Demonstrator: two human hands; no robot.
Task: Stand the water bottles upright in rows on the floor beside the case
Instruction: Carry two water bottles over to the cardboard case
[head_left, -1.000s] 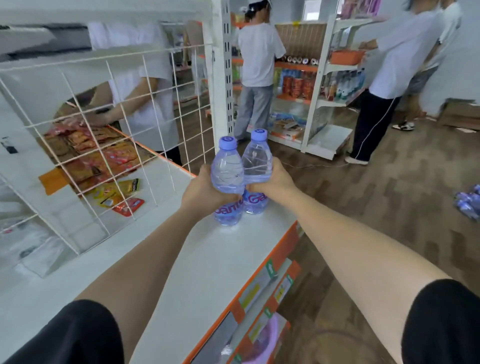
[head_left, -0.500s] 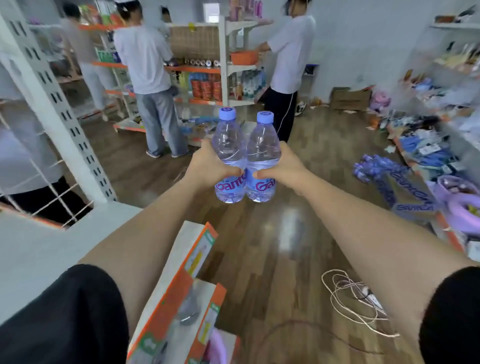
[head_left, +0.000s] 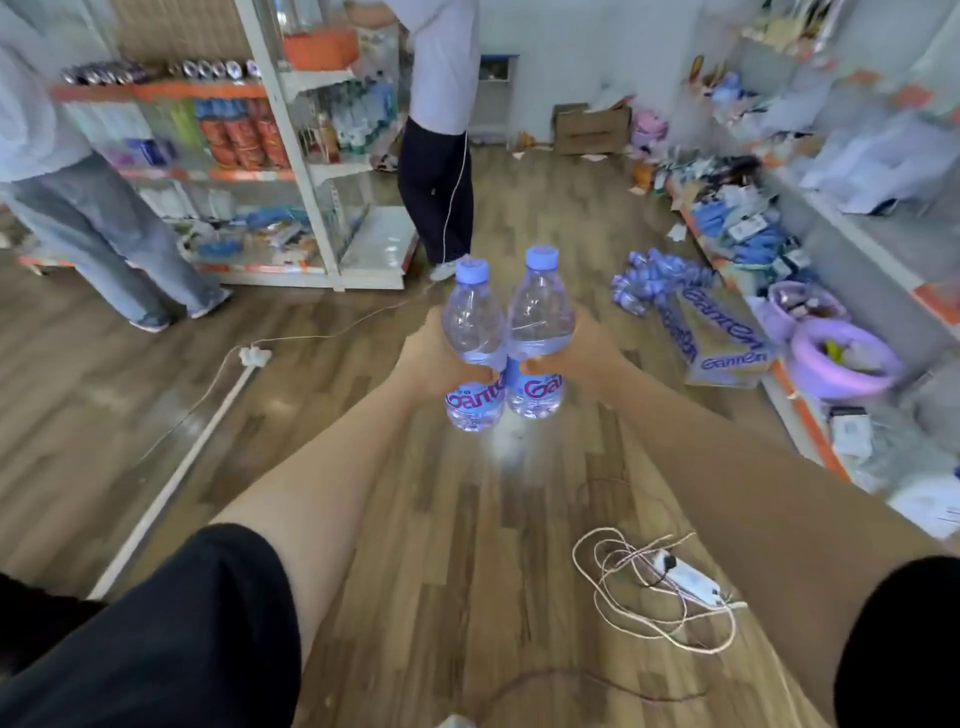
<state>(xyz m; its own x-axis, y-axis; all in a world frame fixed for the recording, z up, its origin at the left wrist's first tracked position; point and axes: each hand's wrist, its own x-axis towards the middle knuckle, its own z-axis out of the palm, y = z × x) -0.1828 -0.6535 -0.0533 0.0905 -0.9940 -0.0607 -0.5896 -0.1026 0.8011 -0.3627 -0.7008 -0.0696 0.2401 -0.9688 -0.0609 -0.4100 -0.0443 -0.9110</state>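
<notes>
Two clear plastic water bottles with blue caps are carried upright at arm's length above the wooden floor (head_left: 457, 545): the left bottle (head_left: 474, 348) is clamped in the left hand (head_left: 434, 358), the right bottle (head_left: 537, 338) in the right hand (head_left: 582, 353), the two touching side by side. Beyond and to the right of the grip, the opened cardboard case (head_left: 722, 338) lies on the floor with a cluster of bottles (head_left: 649, 275) at its far end. Below the grip and nearer the body, a tangled pale cord (head_left: 649, 587) is spread on the floor; a foot could be caught in it. A bottle set down tilted could be knocked over and topple its neighbours.
</notes>
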